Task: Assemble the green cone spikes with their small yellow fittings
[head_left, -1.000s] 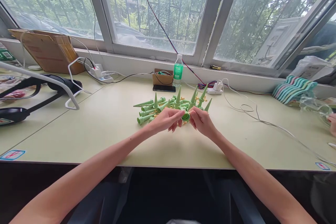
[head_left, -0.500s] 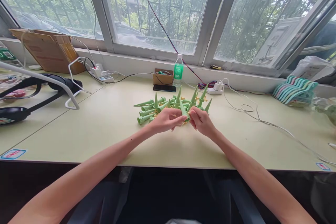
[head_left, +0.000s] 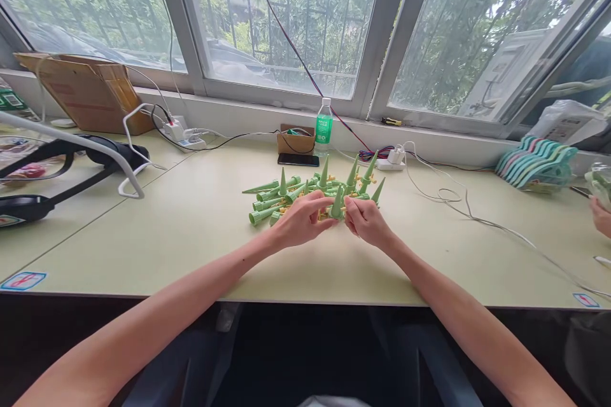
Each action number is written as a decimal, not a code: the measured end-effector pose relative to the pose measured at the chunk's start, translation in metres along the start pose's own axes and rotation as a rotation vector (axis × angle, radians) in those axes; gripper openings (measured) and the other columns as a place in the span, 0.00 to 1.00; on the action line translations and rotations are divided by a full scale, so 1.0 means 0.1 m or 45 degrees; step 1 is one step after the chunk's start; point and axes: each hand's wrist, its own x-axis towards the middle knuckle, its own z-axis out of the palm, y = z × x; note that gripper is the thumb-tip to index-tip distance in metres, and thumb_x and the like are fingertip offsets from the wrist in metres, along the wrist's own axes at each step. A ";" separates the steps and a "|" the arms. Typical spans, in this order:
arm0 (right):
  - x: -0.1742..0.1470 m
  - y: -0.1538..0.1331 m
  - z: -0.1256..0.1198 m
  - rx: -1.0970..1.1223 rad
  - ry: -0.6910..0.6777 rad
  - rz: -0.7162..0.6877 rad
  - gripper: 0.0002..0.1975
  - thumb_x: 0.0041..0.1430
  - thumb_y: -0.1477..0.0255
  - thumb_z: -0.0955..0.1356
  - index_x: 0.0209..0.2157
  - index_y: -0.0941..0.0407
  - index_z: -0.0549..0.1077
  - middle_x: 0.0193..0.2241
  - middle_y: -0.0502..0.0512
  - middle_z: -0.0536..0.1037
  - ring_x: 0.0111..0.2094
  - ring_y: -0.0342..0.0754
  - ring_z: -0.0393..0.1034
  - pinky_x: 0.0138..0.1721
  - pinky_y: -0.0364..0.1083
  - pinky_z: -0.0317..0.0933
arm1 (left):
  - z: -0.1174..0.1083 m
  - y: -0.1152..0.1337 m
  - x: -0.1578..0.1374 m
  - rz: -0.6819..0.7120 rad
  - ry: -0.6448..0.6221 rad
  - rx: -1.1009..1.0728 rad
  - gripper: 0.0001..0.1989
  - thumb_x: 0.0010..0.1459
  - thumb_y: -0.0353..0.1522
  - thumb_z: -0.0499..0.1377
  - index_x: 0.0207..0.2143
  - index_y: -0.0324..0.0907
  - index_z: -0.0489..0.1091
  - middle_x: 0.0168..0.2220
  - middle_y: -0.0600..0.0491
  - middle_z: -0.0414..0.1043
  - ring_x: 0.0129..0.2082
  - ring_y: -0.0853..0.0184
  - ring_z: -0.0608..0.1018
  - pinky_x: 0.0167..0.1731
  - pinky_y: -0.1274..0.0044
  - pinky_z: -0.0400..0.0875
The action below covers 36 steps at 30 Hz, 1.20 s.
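Observation:
A green cone-shaped plastic watering spike stands point-up between my hands, with a bit of yellow at its side. My right hand is closed in a pinch at the spike's right side, over the yellow part. On the other side, my left hand has thumb and forefinger apart, fingertips close to the spike; whether they touch it I cannot tell. Just beyond lies a pile of similar green spikes, several with yellow valves, some upright and some on their sides. My left hand hides part of the pile.
A black phone, a small cardboard box and a water bottle stand behind the pile. White cables run across the right side. Black headgear lies left. Another person's hand shows at the right edge.
The spike has gone from tilted to upright. My left thumb and fingers have come apart from their grip on it. Another person's hand has come into view at the right edge.

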 end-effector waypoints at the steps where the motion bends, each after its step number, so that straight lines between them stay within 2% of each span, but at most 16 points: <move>1: 0.00 0.00 0.00 -0.007 0.002 0.006 0.32 0.71 0.53 0.56 0.15 0.54 0.58 0.11 0.48 0.63 0.14 0.41 0.57 0.22 0.44 0.56 | 0.00 -0.02 0.00 0.009 0.002 0.012 0.14 0.61 0.39 0.62 0.46 0.43 0.74 0.31 0.55 0.63 0.22 0.75 0.63 0.25 0.80 0.61; 6: 0.00 0.01 0.02 -0.009 0.010 0.005 0.31 0.70 0.52 0.56 0.16 0.54 0.58 0.11 0.48 0.64 0.14 0.41 0.57 0.20 0.43 0.56 | -0.01 -0.03 0.01 0.011 0.019 0.089 0.12 0.63 0.39 0.61 0.45 0.44 0.75 0.27 0.57 0.58 0.24 0.72 0.61 0.26 0.79 0.58; 9: 0.00 0.01 0.02 -0.004 0.032 0.002 0.30 0.70 0.51 0.56 0.18 0.54 0.58 0.12 0.48 0.64 0.14 0.41 0.57 0.20 0.43 0.56 | -0.01 0.01 0.02 -0.019 0.022 0.064 0.12 0.62 0.38 0.61 0.46 0.43 0.73 0.27 0.57 0.60 0.23 0.73 0.61 0.26 0.80 0.57; 12: 0.00 0.01 0.03 0.000 0.050 0.002 0.29 0.69 0.50 0.56 0.19 0.54 0.59 0.13 0.47 0.64 0.15 0.41 0.57 0.20 0.43 0.55 | -0.02 0.08 0.03 -0.133 0.023 -0.092 0.15 0.63 0.41 0.59 0.48 0.43 0.70 0.29 0.57 0.63 0.20 0.76 0.62 0.23 0.81 0.58; 15: 0.00 0.02 0.02 0.006 0.068 -0.001 0.28 0.69 0.49 0.56 0.21 0.53 0.58 0.14 0.47 0.64 0.15 0.41 0.57 0.19 0.42 0.53 | -0.05 0.15 0.04 -0.248 0.043 -0.300 0.18 0.67 0.45 0.52 0.49 0.42 0.66 0.28 0.58 0.63 0.17 0.77 0.63 0.19 0.83 0.57; 17: 0.00 0.02 0.01 0.008 0.082 -0.009 0.27 0.69 0.50 0.56 0.22 0.53 0.58 0.15 0.47 0.64 0.16 0.40 0.57 0.19 0.42 0.53 | -0.07 0.19 0.05 -0.323 0.091 -0.386 0.19 0.67 0.48 0.50 0.44 0.41 0.65 0.24 0.60 0.61 0.15 0.77 0.62 0.17 0.83 0.55; 19: -0.01 0.02 0.01 0.008 0.096 -0.019 0.26 0.70 0.51 0.56 0.23 0.53 0.58 0.16 0.47 0.65 0.17 0.40 0.57 0.20 0.42 0.54 | -0.08 0.20 0.07 -0.366 0.113 -0.422 0.23 0.66 0.50 0.49 0.33 0.39 0.65 0.19 0.60 0.58 0.14 0.76 0.61 0.16 0.83 0.55; 21: -0.01 0.01 0.00 0.005 0.105 -0.025 0.25 0.70 0.52 0.56 0.23 0.53 0.58 0.17 0.47 0.65 0.17 0.40 0.57 0.21 0.42 0.54 | -0.09 0.21 0.08 -0.402 0.060 -0.471 0.29 0.66 0.53 0.48 0.24 0.39 0.64 0.15 0.59 0.57 0.14 0.76 0.61 0.16 0.82 0.55; 23: -0.01 0.00 -0.01 0.006 0.100 -0.028 0.25 0.70 0.52 0.57 0.24 0.53 0.58 0.16 0.46 0.64 0.17 0.41 0.57 0.22 0.43 0.55 | -0.09 0.21 0.09 -0.447 -0.060 -0.541 0.33 0.65 0.55 0.46 0.20 0.38 0.65 0.13 0.58 0.57 0.13 0.76 0.61 0.16 0.82 0.56; 25: -0.02 -0.01 -0.01 0.017 0.089 -0.037 0.24 0.70 0.53 0.57 0.24 0.53 0.57 0.16 0.45 0.63 0.17 0.41 0.57 0.23 0.43 0.55 | -0.10 0.23 0.09 -0.498 -0.170 -0.589 0.33 0.64 0.55 0.48 0.21 0.37 0.68 0.13 0.57 0.58 0.13 0.76 0.62 0.16 0.82 0.57; 27: -0.02 -0.02 -0.02 0.020 0.083 -0.052 0.24 0.70 0.53 0.57 0.24 0.53 0.57 0.15 0.45 0.63 0.18 0.41 0.56 0.24 0.43 0.56 | -0.11 0.24 0.08 -0.525 -0.213 -0.616 0.31 0.62 0.55 0.52 0.23 0.36 0.69 0.15 0.57 0.61 0.14 0.76 0.63 0.15 0.82 0.58; 32: -0.01 -0.01 -0.02 0.037 0.047 -0.064 0.23 0.71 0.53 0.57 0.25 0.53 0.59 0.15 0.45 0.64 0.18 0.41 0.57 0.25 0.43 0.55 | -0.14 0.26 0.07 -0.540 -0.172 -0.650 0.26 0.58 0.51 0.59 0.23 0.38 0.66 0.18 0.58 0.61 0.16 0.77 0.64 0.15 0.83 0.57; 36: -0.01 0.02 -0.01 0.097 0.019 -0.060 0.21 0.70 0.53 0.57 0.29 0.53 0.60 0.16 0.44 0.64 0.17 0.41 0.56 0.23 0.43 0.55 | -0.14 0.25 0.07 -0.548 -0.142 -0.618 0.22 0.58 0.49 0.61 0.27 0.38 0.68 0.19 0.58 0.62 0.16 0.76 0.64 0.15 0.84 0.57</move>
